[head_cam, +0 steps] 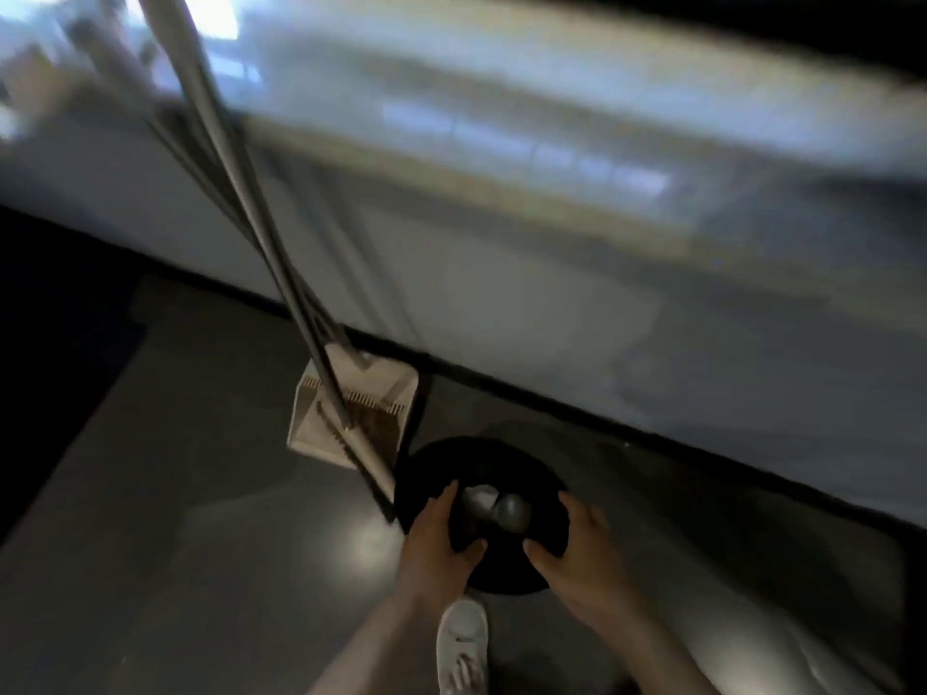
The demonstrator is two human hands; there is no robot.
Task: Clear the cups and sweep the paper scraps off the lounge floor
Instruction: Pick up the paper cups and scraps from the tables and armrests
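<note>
Two long grey handles (236, 193), close together, slanting down from 11 o'clock toward the frame's centre; which one belongs to which tool, impossible to say. One white dustpan (346, 418) on the floor just below centre, toothed comb along its upper edge, brownish debris inside. One broom head (366, 464), dark bristles on a pale bar, lying across the dustpan's lower right corner and running down toward 6 o'clock.

One black round bin (436, 474) just right of the dustpan, seen from above, at 6 o'clock from centre. Inside it, two pale lumps: one crumpled white paper scrap (476, 496) and one rounded grey object (511, 511), possibly a cup, too blurred to confirm. Two bare hands, one on each side of the bin's mouth, well apart: left hand (436, 539) clamped on the 9 o'clock rim, thumb curled inside; right hand (577, 549) clamped on the 3 o'clock rim, thumb likewise inside. One white sneaker (461, 644) at the bottom edge, between the two forearms.

Smooth dark grey floor (175, 494), glossy, with one bright reflection left of the bin. Pale wall with a dark baseboard (652, 433) crossing diagonally from 9 o'clock down to 4 o'clock. Upper half smeared by motion blur; bright patch at 11 o'clock, details unreadable.
</note>
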